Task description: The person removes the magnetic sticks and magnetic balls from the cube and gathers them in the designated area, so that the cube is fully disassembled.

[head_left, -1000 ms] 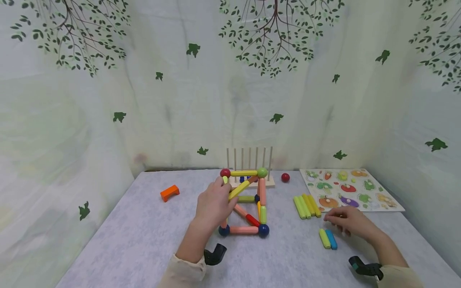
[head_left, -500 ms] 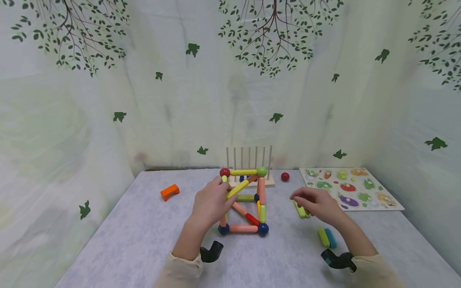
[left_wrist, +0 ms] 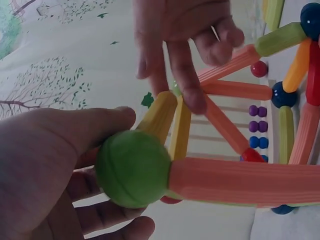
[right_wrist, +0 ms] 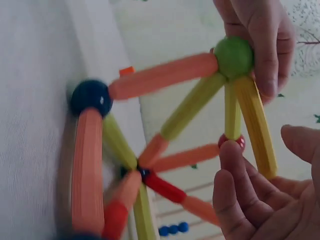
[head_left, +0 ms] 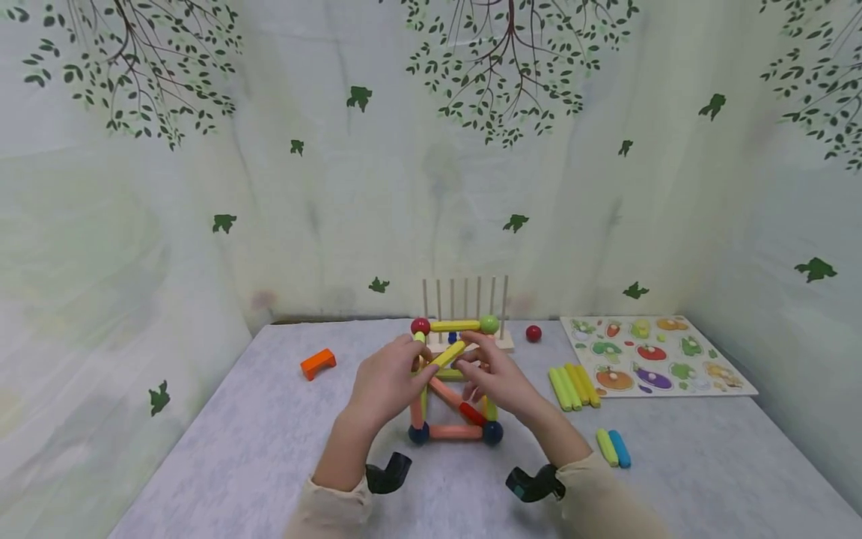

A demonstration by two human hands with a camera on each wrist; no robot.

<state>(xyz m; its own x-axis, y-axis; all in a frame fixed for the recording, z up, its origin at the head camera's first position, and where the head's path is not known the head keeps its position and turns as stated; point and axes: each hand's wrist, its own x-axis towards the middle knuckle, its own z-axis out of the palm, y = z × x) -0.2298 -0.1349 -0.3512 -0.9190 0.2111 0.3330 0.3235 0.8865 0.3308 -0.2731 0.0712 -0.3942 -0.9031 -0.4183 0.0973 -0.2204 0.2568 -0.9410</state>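
A frame of magnetic sticks and balls stands mid-table, with dark blue balls (head_left: pixel 493 432) and a pink stick (head_left: pixel 455 432) along its near bottom edge. At its upper near corner my left hand (head_left: pixel 384 382) holds a green ball (left_wrist: pixel 132 169) between thumb and fingers, the thumb by the join with a yellow stick (right_wrist: pixel 256 127). The head view hides this ball behind the hand. My right hand (head_left: pixel 501 378) has its fingers loosely bent at the stick's far end. Its thumb stands apart in the right wrist view. A red ball (head_left: pixel 420 326) and a light green ball (head_left: pixel 489 323) top the back.
Behind the frame is a wooden peg stand (head_left: pixel 504 307) with small beads. To the right lie a loose red ball (head_left: pixel 533 334), several green and yellow sticks (head_left: pixel 572 387), a short blue stick (head_left: pixel 619 448) and a vegetable puzzle board (head_left: pixel 727 385). An orange block (head_left: pixel 318 364) sits left.
My right hand has moved left from beside the loose sticks, over them, to the yellow stick on the frame. My left hand has stayed at the same corner.
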